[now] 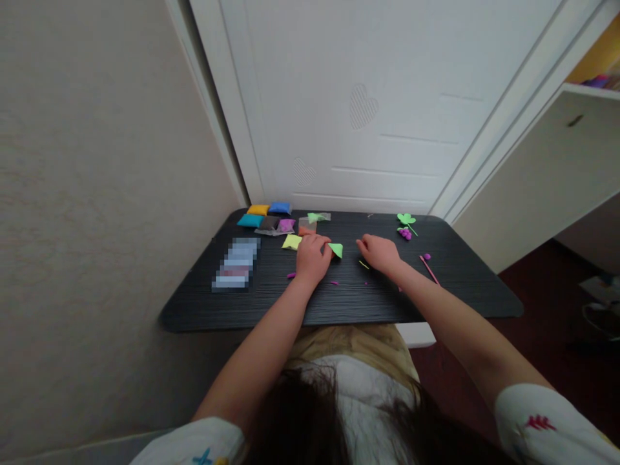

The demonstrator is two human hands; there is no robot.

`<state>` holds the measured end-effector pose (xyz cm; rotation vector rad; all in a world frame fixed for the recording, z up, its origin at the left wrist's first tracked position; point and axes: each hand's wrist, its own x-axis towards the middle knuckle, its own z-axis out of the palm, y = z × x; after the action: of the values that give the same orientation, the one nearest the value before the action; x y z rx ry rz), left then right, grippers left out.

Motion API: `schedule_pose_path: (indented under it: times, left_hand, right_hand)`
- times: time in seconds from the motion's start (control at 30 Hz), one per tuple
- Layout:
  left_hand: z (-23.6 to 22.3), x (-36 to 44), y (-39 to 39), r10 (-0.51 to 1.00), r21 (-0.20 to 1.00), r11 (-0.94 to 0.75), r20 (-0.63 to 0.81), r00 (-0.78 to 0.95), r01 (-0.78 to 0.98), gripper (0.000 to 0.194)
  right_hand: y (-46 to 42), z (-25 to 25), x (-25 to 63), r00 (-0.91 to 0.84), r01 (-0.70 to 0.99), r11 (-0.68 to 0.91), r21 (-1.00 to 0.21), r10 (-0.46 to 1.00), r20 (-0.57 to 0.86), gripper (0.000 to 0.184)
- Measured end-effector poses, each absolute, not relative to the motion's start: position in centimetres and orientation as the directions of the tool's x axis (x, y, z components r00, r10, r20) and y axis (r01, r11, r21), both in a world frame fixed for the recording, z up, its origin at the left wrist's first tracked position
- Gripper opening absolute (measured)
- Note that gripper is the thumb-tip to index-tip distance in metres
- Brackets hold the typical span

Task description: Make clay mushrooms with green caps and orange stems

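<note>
Both my hands rest on a dark tabletop [271,303]. My left hand [312,257] lies palm down with curled fingers, its fingertips touching a small light-green piece [336,249]. My right hand [380,252] sits a little to the right, fingers bent and pointing left toward that green piece, apart from it. A thin yellow stick [363,264] lies just below my right hand. A yellow piece [292,241] is by my left hand's far side. What, if anything, each hand pinches is hidden.
Small coloured packets, yellow [258,209], blue [279,207], teal [250,221] and purple [286,225], lie at the table's back left. A green leaf shape [405,219] with purple balls [405,233] and a pink stick [429,269] lie on the right. A white door [368,103] stands behind.
</note>
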<state>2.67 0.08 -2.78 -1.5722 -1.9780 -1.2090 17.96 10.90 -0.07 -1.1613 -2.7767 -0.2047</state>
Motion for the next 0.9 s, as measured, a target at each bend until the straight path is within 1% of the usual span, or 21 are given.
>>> schedule_pose_path:
  times: [0.27,0.33,0.47,0.63,0.77,0.9]
  left_hand:
    - [-2.5,2.8,-0.1,0.656,0.439,0.039,0.666,-0.354,0.898,0.018]
    - [-2.5,2.9,-0.1,0.659,0.443,0.045,0.660,-0.360,0.895,0.018]
    - [-2.4,2.9,-0.1,0.658,0.433,0.038,0.667,-0.349,0.900,0.018]
    - [-2.4,2.9,-0.1,0.655,0.430,0.041,0.670,-0.349,0.902,0.018]
    - [-2.5,2.9,-0.1,0.658,0.436,0.037,0.667,-0.350,0.899,0.017]
    - [-2.5,2.9,-0.2,0.669,0.443,0.040,0.654,-0.353,0.896,0.018]
  right_hand:
    - [10.8,-0.7,16.5,-0.690,0.723,0.670,0.165,0.706,0.156,0.049]
    - [10.7,-0.7,16.5,-0.707,0.707,0.684,0.179,0.690,0.155,0.048]
    - [10.6,-0.8,16.3,-0.753,0.658,0.728,0.193,0.641,0.150,0.047]
    - [11.2,-0.8,16.4,-0.732,0.680,0.702,0.213,0.666,0.144,0.046]
    - [11.0,-0.9,16.3,-0.766,0.641,0.735,0.222,0.629,0.129,0.046]
    - [11.4,-0.6,16.2,-0.724,0.687,0.690,0.230,0.679,0.125,0.046]
